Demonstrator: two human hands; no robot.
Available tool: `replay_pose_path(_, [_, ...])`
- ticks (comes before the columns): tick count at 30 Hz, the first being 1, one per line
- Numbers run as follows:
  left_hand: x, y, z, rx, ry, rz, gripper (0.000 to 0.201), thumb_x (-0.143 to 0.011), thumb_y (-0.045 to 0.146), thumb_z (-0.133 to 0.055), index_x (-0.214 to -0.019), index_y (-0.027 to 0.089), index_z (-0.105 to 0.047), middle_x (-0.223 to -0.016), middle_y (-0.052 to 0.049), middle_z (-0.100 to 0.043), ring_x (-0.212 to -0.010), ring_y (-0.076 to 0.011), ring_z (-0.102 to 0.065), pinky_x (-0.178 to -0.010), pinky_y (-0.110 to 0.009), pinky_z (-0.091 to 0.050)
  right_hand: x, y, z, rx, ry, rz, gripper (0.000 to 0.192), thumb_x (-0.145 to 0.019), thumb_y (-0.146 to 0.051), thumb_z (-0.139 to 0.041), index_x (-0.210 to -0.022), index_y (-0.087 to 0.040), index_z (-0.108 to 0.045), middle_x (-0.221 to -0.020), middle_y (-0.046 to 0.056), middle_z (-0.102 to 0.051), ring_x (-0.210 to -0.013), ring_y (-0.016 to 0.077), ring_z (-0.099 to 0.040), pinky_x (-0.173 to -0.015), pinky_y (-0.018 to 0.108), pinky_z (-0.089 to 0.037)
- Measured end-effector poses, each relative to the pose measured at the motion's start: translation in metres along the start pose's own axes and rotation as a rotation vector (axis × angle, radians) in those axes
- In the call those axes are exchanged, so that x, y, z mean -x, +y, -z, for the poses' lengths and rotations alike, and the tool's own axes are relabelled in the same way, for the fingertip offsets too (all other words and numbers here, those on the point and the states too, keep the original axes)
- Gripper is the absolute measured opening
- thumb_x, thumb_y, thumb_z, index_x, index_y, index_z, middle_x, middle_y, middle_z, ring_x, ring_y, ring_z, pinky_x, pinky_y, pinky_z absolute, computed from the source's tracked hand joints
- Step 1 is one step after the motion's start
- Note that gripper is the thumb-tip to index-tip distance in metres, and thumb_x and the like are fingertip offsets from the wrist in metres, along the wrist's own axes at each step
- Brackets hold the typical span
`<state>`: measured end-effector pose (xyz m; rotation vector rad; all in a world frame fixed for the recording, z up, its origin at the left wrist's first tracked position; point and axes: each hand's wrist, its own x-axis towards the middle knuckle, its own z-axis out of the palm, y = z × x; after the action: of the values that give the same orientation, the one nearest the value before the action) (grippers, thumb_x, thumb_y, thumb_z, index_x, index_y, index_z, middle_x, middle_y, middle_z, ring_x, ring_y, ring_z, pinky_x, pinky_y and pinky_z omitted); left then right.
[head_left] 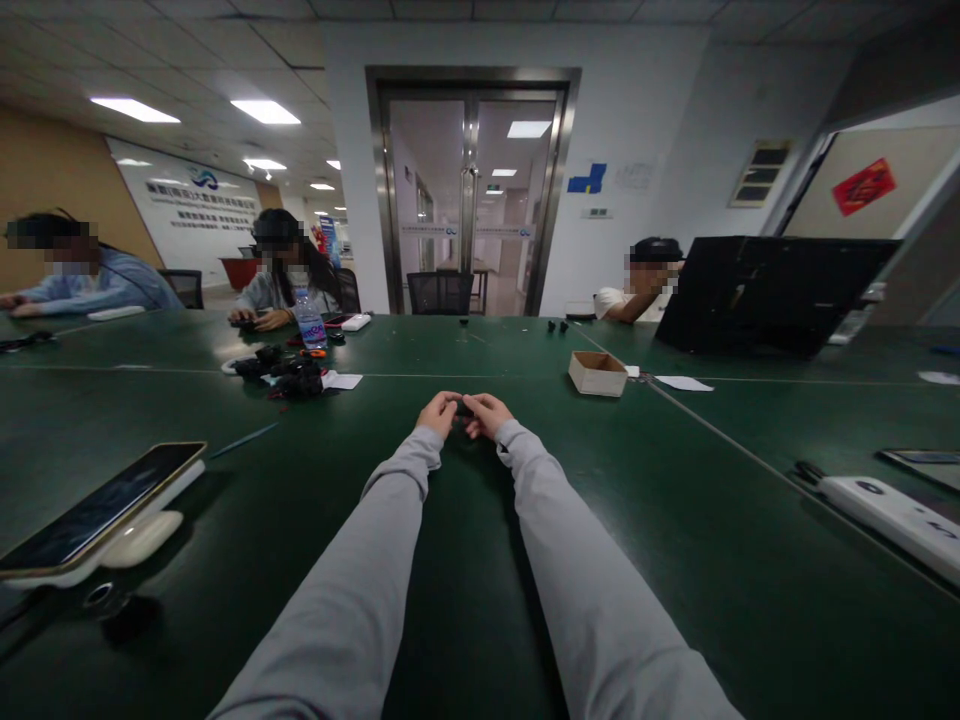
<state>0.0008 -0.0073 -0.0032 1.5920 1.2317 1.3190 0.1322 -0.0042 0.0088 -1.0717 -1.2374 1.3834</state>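
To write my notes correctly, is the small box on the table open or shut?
Open: no lid covers the box, and its brown inside is visible.

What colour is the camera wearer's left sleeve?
The left sleeve is plain light grey, best seen in the head view.

Above the green desk, the left-hand grip and right-hand grip sit close together, anything between them too small to tell. Beyond, an open box stands to the right; a bottle, dark clutter and a phone are leftward.
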Motion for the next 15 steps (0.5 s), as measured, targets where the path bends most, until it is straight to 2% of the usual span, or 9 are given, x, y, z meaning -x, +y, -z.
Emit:
replay_pose_path(4, [-0.0017,-0.0012,0.0002,-0.031,-0.002,0.011,0.024,-0.080,0.027,-0.040,-0.091,0.016,-0.058,-0.048,0.004,-0.044,-0.042,-0.0074,-0.041,-0.042,-0.017,-0.032,-0.0038,0.0006,-0.0024,0.108,-0.026,0.055,0.018,-0.078,-0.033,-0.057,-0.076,-0.016,-0.050,-0.038,-0.007,-0.048,-0.025,0.0073,-0.043,-0.024,0.016,-0.032])
replay_pose_path(7, [-0.0011,0.0011,0.0006,-0.071,-0.012,0.023,0.025,-0.080,0.032,-0.042,-0.087,0.016,-0.059,-0.046,0.005,-0.043,-0.041,-0.0072,-0.040,-0.042,-0.018,-0.033,-0.0066,0.0040,0.0001,0.056,-0.031,0.048,0.014,-0.077,-0.028,-0.058,-0.076,-0.017,-0.050,-0.039,-0.008,-0.049,-0.026,0.0069,-0.043,-0.025,0.015,-0.033])
replay_pose_path(10, [-0.0002,0.0042,0.0009,-0.023,-0.046,0.055,0.023,-0.075,0.025,-0.047,-0.094,0.017,-0.058,-0.050,0.005,-0.046,-0.041,-0.0065,-0.041,-0.042,-0.017,-0.033,-0.0085,0.0076,0.0034,0.007,-0.047,0.042,0.012,-0.077,-0.026,-0.058,-0.078,-0.017,-0.050,-0.040,-0.007,-0.051,-0.027,0.0074,-0.045,-0.026,0.016,-0.035])
replay_pose_path(15, [-0.0019,0.0033,0.0006,0.016,-0.052,0.079,0.025,-0.079,0.025,-0.040,-0.093,0.015,-0.058,-0.044,0.005,-0.043,-0.038,-0.0068,-0.039,-0.039,-0.017,-0.032,-0.0074,0.0085,0.0061,-0.033,-0.081,0.018,0.010,-0.075,-0.020,-0.059,-0.080,-0.016,-0.052,-0.044,-0.005,-0.054,-0.032,0.0083,-0.049,-0.030,0.017,-0.040])
